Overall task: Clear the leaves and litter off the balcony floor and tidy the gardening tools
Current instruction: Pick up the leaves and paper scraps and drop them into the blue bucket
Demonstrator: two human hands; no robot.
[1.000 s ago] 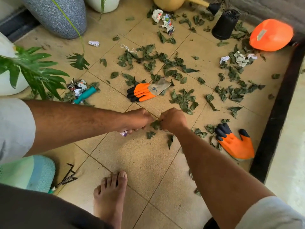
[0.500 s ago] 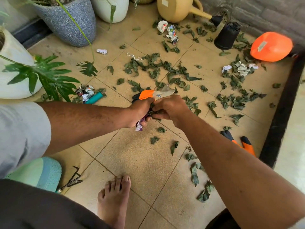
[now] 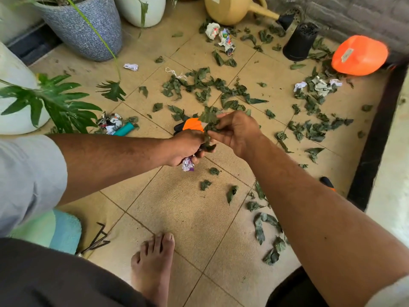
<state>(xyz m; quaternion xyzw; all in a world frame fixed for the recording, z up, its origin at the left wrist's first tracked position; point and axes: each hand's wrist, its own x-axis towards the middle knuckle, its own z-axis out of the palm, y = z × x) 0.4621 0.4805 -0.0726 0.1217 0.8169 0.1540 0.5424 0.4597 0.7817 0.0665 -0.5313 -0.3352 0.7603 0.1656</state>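
Note:
Both hands meet above the middle of the tiled floor [image 3: 177,209]. My left hand [image 3: 184,147] grips a bunch of leaves [image 3: 209,144] together with a crumpled shiny wrapper [image 3: 188,166] that sticks out below the fist. My right hand [image 3: 235,131] pinches green leaves [image 3: 209,118] at the top of that bunch. Behind the hands lies an orange glove [image 3: 193,124], partly hidden. Loose leaves [image 3: 212,89] and crumpled paper [image 3: 223,37] cover the floor beyond. The tip of a second orange glove [image 3: 327,182] shows past my right forearm.
A grey pot [image 3: 84,25] and white pots [image 3: 141,9] stand at the back left. At the back are a tan watering can [image 3: 230,7], a black pot [image 3: 299,42] and an orange container [image 3: 359,55]. A teal handle [image 3: 125,129] lies by paper litter; metal tool prongs [image 3: 97,238] and my bare foot [image 3: 152,262] are near.
Both hands have risen from the floor with gathered leaves. My right hand has loosened and now pinches leaves onto the bunch in my left hand.

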